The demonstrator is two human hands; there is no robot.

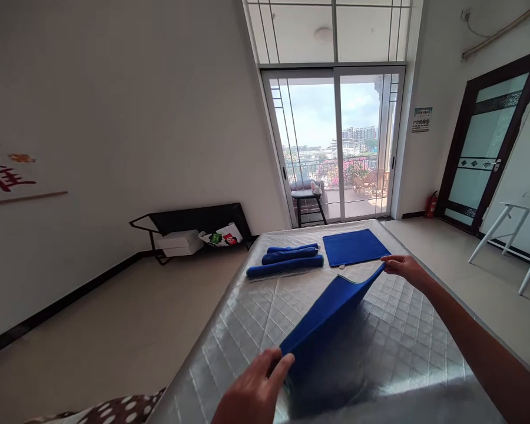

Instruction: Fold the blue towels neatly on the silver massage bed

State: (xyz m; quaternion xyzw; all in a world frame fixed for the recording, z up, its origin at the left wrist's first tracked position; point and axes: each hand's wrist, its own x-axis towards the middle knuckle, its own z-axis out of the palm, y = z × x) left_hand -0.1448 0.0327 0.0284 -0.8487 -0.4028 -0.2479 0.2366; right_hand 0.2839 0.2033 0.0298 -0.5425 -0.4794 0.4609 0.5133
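A blue cloth [331, 312] hangs slanted between my two hands, partly lifted over the silvery quilted mattress [242, 318]. My left hand [258, 380] pinches its near left corner between thumb and fingers. At the far right corner, my right hand [401, 268] grips the same cloth with the arm stretched forward. Just beyond it a second blue cloth [355, 246] lies flat, with a small pale tag on its near edge. To its left are several rolled blue cloths [285, 266], lying side by side.
A black rack [194, 221] with a white box [179, 242] and a printed bag [223, 235] stands by the left wall. Beyond the mattress are a dark stool [308, 197] and sliding glass doors [338, 147]. A white table [519, 207] stands at right.
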